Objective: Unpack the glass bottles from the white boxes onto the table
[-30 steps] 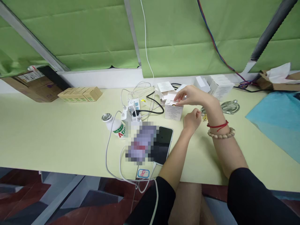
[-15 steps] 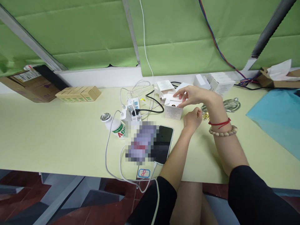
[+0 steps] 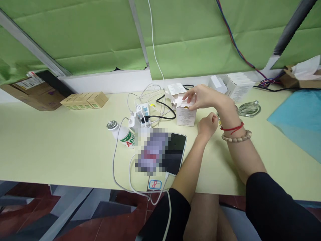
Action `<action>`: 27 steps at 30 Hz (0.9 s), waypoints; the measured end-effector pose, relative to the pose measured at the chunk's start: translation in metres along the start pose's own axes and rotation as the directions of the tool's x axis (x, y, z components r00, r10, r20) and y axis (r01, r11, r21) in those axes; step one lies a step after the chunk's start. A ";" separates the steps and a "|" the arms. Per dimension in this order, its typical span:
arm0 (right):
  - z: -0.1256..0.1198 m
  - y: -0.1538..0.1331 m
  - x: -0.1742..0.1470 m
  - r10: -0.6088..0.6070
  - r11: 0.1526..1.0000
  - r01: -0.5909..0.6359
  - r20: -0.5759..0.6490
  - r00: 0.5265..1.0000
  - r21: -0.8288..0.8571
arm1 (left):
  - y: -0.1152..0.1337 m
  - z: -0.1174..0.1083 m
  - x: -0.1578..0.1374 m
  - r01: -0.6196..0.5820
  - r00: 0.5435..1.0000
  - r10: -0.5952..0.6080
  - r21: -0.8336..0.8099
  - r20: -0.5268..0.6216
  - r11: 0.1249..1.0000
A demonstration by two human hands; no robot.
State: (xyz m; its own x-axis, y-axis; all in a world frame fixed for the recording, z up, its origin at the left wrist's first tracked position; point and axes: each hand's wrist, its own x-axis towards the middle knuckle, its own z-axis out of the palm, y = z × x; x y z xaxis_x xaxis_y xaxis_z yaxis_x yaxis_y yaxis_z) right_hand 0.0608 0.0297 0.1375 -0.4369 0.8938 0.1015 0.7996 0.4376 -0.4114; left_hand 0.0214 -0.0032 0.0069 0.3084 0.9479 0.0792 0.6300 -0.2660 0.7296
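White box upright on table, long axis hard to judge; right hand nearer, at box's right rim, thumb and forefinger parted over its open top. Left hand just right of box, curled, nothing seen in it. Inside mostly hidden; shiny item right of box, partly behind right wrist

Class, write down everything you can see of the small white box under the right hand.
The white box looks like thin cardboard, its front covered in print too small to read. It stands upright on the pale table, top open, a flap raised at the back. Something yellowish shows at the opening; what, I cannot tell. The right hand hangs over it, seemingly touching the top edge.
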 end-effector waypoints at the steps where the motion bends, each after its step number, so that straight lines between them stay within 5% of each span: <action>1: 0.001 0.001 0.001 -0.005 1.000 0.005 -0.009 1.000 0.000 | 0.000 0.000 0.000 0.000 1.000 0.000 0.001 0.000 1.000; 20: -0.002 0.002 0.000 0.004 1.000 -0.003 -0.052 0.999 0.024 | 0.002 0.000 -0.001 0.021 1.000 -0.021 0.008 0.014 1.000; 27: 0.001 -0.007 0.001 0.018 0.990 -0.033 -0.117 0.993 -0.134 | 0.002 0.000 -0.001 0.018 1.000 -0.019 0.029 0.017 0.999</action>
State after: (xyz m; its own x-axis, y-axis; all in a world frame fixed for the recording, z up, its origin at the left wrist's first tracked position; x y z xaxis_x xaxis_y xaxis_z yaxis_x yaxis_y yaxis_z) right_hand 0.0543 0.0271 0.1400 -0.3716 0.9067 0.1994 0.8617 0.4168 -0.2894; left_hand 0.0224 -0.0049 0.0078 0.3088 0.9496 0.0540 0.6556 -0.2536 0.7112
